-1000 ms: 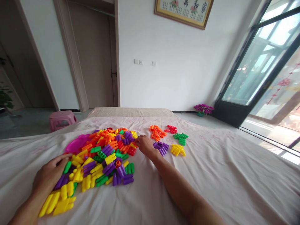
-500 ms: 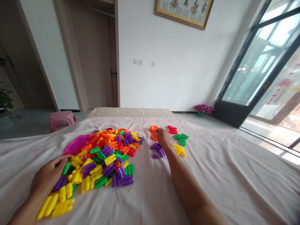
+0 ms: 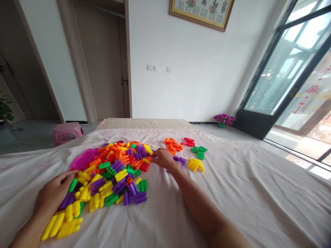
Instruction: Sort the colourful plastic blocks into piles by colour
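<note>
One pale cloth [image 3: 248,196] bears one big mixed heap [image 3: 121,175] of plastic pieces, too jumbled to count. Two hands, fingers half-curled, grip hidden, cannot tell if holding: left hand [image 3: 53,191] against its left side, right hand [image 3: 164,158] at its right edge. Beyond, five one-colour piles: orange pile [image 3: 178,147], purple pile [image 3: 181,160], yellow pile [image 3: 196,164], green pile [image 3: 199,150], red pile [image 3: 190,142].

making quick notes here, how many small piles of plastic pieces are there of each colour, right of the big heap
Orange pile: 1
Red pile: 1
Green pile: 1
Yellow pile: 1
Purple pile, partly hidden: 1
Total: 5
</note>
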Motion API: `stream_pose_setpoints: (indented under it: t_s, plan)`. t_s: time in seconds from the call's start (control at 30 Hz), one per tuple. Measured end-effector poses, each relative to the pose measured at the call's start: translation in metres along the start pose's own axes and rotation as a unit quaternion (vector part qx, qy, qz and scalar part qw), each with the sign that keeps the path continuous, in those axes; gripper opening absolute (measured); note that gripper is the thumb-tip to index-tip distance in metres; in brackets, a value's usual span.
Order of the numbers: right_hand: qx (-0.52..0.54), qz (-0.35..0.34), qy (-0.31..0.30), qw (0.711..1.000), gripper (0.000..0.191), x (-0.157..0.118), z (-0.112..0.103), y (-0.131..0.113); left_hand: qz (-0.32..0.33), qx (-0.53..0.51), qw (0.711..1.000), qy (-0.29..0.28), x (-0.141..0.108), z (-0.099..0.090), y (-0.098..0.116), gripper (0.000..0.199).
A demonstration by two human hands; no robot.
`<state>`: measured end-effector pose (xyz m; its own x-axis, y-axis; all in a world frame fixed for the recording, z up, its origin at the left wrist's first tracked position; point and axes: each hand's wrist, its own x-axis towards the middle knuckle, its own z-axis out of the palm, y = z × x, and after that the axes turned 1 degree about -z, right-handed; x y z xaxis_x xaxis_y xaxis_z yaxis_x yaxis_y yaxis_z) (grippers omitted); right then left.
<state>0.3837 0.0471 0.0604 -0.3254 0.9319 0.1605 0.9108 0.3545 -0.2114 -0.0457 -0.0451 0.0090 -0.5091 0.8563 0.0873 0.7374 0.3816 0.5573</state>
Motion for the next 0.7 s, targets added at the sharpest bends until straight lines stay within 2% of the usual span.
stream_pose_setpoints:
  t_s: [0.1, 0.27, 0.4, 0.53, 0.7]
  plan:
    - [-0.05, -0.016, -0.006, 0.999, 0.044, -0.004, 0.002, -0.008, -0.002, 0.002, 1.0, -0.014, -0.001, -0.003, 0.002, 0.057]
    - [-0.097, -0.074, 0.007, 0.993, 0.027, -0.008, 0.0, -0.013, -0.017, 0.006, 0.999, -0.029, 0.001, -0.001, -0.001, 0.063]
    - [-0.114, -0.069, -0.001, 0.991, 0.031, -0.007, 0.002, -0.017, -0.014, -0.004, 0.999, -0.032, 0.004, 0.001, -0.004, 0.066]
    - [-0.088, -0.02, 0.004, 0.996, 0.032, -0.003, -0.003, -0.009, -0.002, -0.003, 1.0, -0.019, 0.005, 0.003, -0.006, 0.061]
    - [-0.05, 0.118, 0.064, 0.99, 0.034, 0.002, -0.021, 0.02, -0.007, 0.005, 1.0, -0.017, 0.006, 0.005, -0.006, 0.062]
